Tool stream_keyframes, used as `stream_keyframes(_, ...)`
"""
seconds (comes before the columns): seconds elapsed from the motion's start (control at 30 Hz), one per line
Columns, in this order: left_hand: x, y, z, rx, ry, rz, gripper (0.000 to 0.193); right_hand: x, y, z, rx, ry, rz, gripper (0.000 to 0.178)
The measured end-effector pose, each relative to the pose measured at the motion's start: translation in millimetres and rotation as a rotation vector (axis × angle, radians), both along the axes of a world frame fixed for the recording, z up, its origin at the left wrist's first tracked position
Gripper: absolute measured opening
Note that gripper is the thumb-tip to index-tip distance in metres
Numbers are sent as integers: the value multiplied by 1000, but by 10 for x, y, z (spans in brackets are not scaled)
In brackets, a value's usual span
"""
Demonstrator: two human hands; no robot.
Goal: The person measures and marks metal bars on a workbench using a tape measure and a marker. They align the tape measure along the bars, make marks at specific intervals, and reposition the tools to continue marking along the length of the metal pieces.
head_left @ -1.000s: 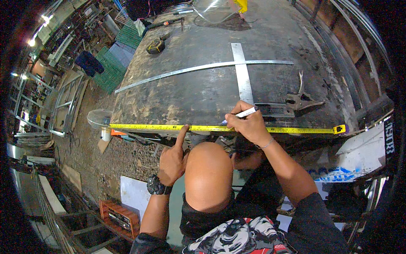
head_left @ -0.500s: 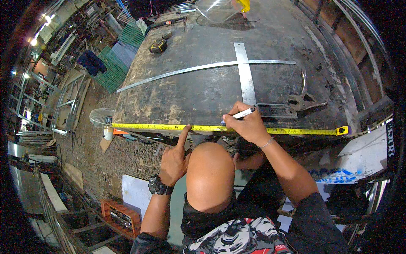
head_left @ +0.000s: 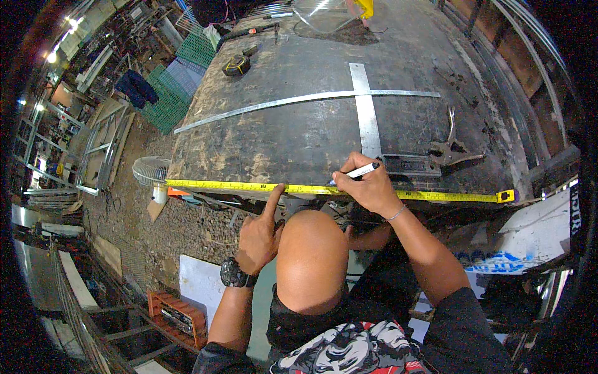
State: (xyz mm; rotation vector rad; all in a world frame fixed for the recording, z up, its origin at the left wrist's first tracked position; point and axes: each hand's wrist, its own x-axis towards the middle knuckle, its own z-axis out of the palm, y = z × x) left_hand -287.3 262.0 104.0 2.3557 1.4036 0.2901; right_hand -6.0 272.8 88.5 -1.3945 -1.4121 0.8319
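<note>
A yellow tape measure blade (head_left: 230,186) lies stretched along the near edge of a dark worktop (head_left: 268,149). Its yellow and black end (head_left: 506,196) rests at the right. My left hand (head_left: 255,240) presses the blade with its outstretched index finger, the other fingers curled and holding nothing. In my right hand (head_left: 372,192) is a white marker (head_left: 362,170), tilted, its tip down at the blade's far edge. Just beyond that hand, a wide metal strip (head_left: 365,118) meets a dark rectangular metal block (head_left: 411,165). A thin metal strip (head_left: 268,106) crosses the wide one.
Locking pliers (head_left: 453,151) lie right of the block. A second tape measure (head_left: 236,65), a hammer-like tool (head_left: 252,31) and a clear face shield (head_left: 327,15) sit farther back. A fan (head_left: 151,170) stands beyond the left edge. My bare knee (head_left: 311,262) is below the near edge.
The view has shifted slightly. My left finger stays on the tape, and my right hand keeps the marker at nearly the same spot on its edge.
</note>
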Motion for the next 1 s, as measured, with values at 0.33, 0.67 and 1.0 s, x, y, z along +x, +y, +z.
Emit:
stream_keyframes(0.33,-8,10,4,-19,2,-3,90,-37,3,-39,20,219,-41,20)
stream_keyframes(0.67,-13,17,23,-4,38,-6,89,20,-98,154,-69,331,-32,19)
stream_keyframes(1.0,13,16,59,-127,6,44,86,149,-163,72,19,198,-52,26)
